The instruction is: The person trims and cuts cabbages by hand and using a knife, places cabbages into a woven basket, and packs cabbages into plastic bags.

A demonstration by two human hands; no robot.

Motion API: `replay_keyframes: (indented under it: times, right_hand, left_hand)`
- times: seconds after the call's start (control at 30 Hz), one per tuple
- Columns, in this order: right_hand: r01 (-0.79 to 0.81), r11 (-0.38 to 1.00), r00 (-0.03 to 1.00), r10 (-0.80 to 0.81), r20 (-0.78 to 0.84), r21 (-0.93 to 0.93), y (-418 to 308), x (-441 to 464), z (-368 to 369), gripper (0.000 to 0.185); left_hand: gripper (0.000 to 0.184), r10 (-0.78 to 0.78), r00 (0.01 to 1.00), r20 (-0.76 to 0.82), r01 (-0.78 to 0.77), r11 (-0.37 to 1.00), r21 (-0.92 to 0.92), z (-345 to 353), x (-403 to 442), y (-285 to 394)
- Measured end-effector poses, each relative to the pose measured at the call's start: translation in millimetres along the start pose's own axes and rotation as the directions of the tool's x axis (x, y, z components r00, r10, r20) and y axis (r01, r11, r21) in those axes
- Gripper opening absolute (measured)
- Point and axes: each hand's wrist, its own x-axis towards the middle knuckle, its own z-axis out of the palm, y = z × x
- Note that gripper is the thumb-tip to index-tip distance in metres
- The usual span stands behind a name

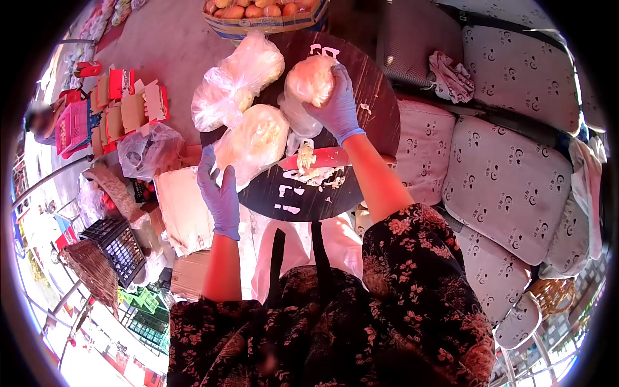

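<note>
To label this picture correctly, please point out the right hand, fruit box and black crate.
Right hand (338, 109): head view, back of the hand.
Fruit box (293, 24): head view, its near wall.
Black crate (118, 248): head view, its slatted side.

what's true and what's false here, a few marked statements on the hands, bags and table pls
1. The right hand, in a thin blue glove, holds a round, filled clear plastic bag. True.
2. The left hand is ungloved. False: it wears a blue glove too.
3. The round dark wooden table has more filled clear bags on it. True.
4. The grey patterned seat cushions are left of the table. False: they are on its right.
5. Round orange produce fills a box beyond the table. True.
</note>
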Motion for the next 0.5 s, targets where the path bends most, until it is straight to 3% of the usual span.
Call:
replay_keyframes:
  times: [0.13, 0.17, 0.23, 0.37, 0.4, 0.47, 0.5]
  right_hand:
    - [-0.027, 0.995, 0.989, 0.04, 0.142, -0.095, 4.1, -32.1, -15.8, 0.09]
    - [-0.017, 0.995, 0.994, 0.027, 0.108, -0.099, 5.6, -37.8, -18.3, 0.089]
    - [0.008, 0.995, 0.999, -0.004, 0.041, -0.1, 3.9, -44.4, -22.5, 0.086]
    - [-0.137, 0.989, 0.979, 0.144, 0.147, -0.054, -4.9, -53.2, -44.4, 0.089]
    - [-0.298, 0.938, 0.953, 0.282, 0.111, 0.176, -5.0, -53.9, -40.3, 0.092]
    - [-0.502, 0.626, 0.833, 0.536, 0.138, 0.597, -6.4, -53.0, -29.9, 0.098]
    - [-0.497, 0.685, 0.847, 0.517, 0.124, 0.533, -3.4, -49.3, -23.1, 0.099]
  left_hand:
    - [0.048, 0.129, 0.99, 0.06, -0.134, 0.988, 0.079, 5.9, 0.2, 24.7]
    - [0.048, 0.18, 0.98, 0.085, -0.187, 0.978, 0.091, 9.1, 0.1, 30.0]
    - [0.048, 0.253, 0.953, 0.168, -0.262, 0.965, 0.033, 17.3, 1.8, 36.2]
    - [0.046, 0.298, 0.922, 0.247, -0.277, 0.954, -0.118, 37.4, 5.8, 45.1]
    - [0.046, 0.278, 0.918, 0.282, -0.251, 0.959, -0.131, 40.6, 5.8, 42.5]
    - [0.045, 0.241, 0.906, 0.348, -0.199, 0.968, -0.153, 47.4, 3.8, 34.3]
    - [0.044, 0.215, 0.908, 0.36, -0.153, 0.969, -0.192, 50.7, 2.5, 29.9]
